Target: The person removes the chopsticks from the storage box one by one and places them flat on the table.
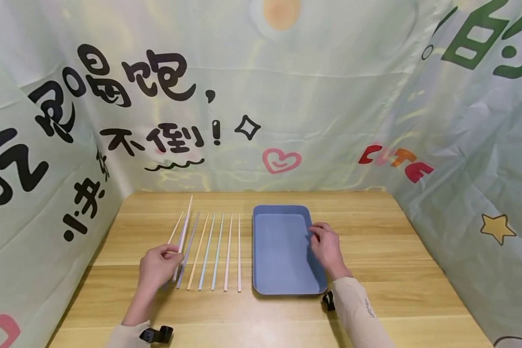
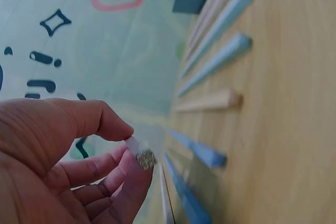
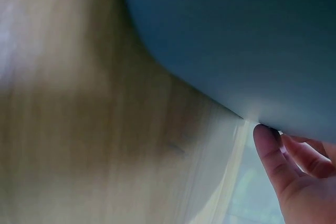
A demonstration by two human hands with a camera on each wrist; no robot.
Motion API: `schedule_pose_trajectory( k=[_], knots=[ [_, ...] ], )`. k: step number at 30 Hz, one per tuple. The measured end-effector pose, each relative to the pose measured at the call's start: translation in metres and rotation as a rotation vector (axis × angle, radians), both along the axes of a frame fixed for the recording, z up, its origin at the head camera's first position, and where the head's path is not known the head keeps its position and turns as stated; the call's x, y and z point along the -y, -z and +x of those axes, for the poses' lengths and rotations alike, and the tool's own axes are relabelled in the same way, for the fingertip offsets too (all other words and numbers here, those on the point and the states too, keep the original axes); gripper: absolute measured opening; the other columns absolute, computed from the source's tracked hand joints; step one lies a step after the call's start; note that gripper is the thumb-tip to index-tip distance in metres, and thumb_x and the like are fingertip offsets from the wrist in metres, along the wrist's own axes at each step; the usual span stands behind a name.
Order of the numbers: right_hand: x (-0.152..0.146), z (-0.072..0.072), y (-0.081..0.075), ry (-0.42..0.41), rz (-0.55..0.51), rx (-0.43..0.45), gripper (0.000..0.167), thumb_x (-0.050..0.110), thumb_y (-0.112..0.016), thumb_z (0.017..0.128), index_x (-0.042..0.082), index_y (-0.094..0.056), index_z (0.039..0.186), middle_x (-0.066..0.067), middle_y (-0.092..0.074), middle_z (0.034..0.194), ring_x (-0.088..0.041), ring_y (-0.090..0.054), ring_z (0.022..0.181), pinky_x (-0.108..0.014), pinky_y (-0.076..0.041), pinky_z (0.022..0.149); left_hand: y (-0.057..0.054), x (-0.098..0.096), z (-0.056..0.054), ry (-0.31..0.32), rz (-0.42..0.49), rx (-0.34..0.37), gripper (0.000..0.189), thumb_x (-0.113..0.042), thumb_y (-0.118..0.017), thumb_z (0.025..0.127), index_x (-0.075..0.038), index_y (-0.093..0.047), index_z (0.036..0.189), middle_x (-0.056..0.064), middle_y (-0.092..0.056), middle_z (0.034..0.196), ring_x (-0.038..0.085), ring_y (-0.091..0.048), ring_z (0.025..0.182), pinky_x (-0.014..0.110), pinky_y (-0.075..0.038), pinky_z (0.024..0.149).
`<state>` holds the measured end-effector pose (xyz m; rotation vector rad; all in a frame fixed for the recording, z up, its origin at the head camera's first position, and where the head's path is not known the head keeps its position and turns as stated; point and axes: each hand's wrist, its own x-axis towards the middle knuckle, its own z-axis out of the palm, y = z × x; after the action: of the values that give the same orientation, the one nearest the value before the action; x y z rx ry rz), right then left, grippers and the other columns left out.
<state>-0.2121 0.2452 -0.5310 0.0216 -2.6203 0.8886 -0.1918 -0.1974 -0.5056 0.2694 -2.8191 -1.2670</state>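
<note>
My left hand pinches a pale pinkish-white chopstick between thumb and fingers, raised and tilted above the others. Its glittery end shows in the left wrist view. Beneath and right of it lie chopsticks in a row: purple, yellowish, light blue and pink. Another yellowish chopstick lies at the far left, partly hidden by the hand. My right hand grips the right rim of a blue rectangular tray, which holds nothing.
The wooden table carries the tray right of the chopsticks. A printed fabric backdrop hangs behind the table and along both sides. Black wrist devices sit at both sleeves.
</note>
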Motion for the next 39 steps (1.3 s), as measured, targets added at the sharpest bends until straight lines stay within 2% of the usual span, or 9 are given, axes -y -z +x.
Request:
schedule_pose_trajectory(
  k=[5,11,18,22,34,39],
  knots=[
    [0.001,0.000,0.001,-0.004,-0.005,0.000,0.023,-0.009,-0.063,0.093,-0.013,-0.074,0.112,-0.027,-0.068,0.123,-0.042,-0.069,0.111,-0.052,-0.059,0.092,0.009,0.023,0.000,-0.024,-0.082,-0.022,0.028,-0.022,-0.073,0.088,-0.003,-0.079,0.109,0.009,-0.078,0.087,0.012,-0.065,0.070,0.032,-0.046,0.063],
    [0.005,0.000,0.002,0.000,-0.010,0.024,0.023,-0.008,-0.063,0.094,-0.013,-0.074,0.114,-0.026,-0.068,0.125,-0.042,-0.068,0.112,-0.052,-0.059,0.093,0.011,0.050,0.003,-0.029,-0.147,0.033,0.035,-0.023,-0.068,0.092,0.000,-0.075,0.117,0.017,-0.079,0.095,0.016,-0.066,0.063,0.033,-0.045,0.057],
    [0.005,0.001,0.002,-0.010,-0.009,-0.029,0.021,-0.010,-0.063,0.093,-0.013,-0.075,0.110,-0.026,-0.069,0.120,-0.043,-0.069,0.109,-0.053,-0.059,0.091,0.015,0.071,0.003,-0.048,-0.227,0.078,0.036,-0.025,-0.065,0.093,-0.001,-0.075,0.118,0.022,-0.077,0.105,0.031,-0.071,0.082,0.033,-0.045,0.055],
    [0.003,0.002,0.003,-0.012,-0.003,-0.066,0.020,-0.010,-0.063,0.092,-0.012,-0.076,0.106,-0.026,-0.070,0.117,-0.043,-0.070,0.106,-0.053,-0.059,0.089,0.018,0.075,0.002,-0.064,-0.252,0.083,0.035,-0.024,-0.065,0.093,-0.001,-0.075,0.116,0.023,-0.076,0.107,0.034,-0.071,0.085,0.033,-0.044,0.055],
    [0.003,0.002,0.004,-0.001,-0.016,-0.052,0.020,-0.009,-0.064,0.092,-0.012,-0.076,0.108,-0.026,-0.070,0.119,-0.042,-0.071,0.105,-0.052,-0.060,0.087,0.020,0.073,0.004,-0.067,-0.248,0.085,0.032,-0.022,-0.067,0.090,0.000,-0.075,0.111,0.019,-0.077,0.100,0.030,-0.069,0.080,0.033,-0.043,0.056],
    [-0.001,0.003,0.002,0.009,-0.045,-0.038,0.024,-0.003,-0.067,0.095,-0.011,-0.073,0.116,-0.026,-0.069,0.123,-0.037,-0.072,0.093,-0.049,-0.062,0.078,0.018,0.073,0.004,-0.034,-0.241,0.118,0.034,-0.024,-0.068,0.090,0.001,-0.074,0.112,0.020,-0.077,0.101,0.028,-0.069,0.079,0.034,-0.044,0.057]
  ],
)
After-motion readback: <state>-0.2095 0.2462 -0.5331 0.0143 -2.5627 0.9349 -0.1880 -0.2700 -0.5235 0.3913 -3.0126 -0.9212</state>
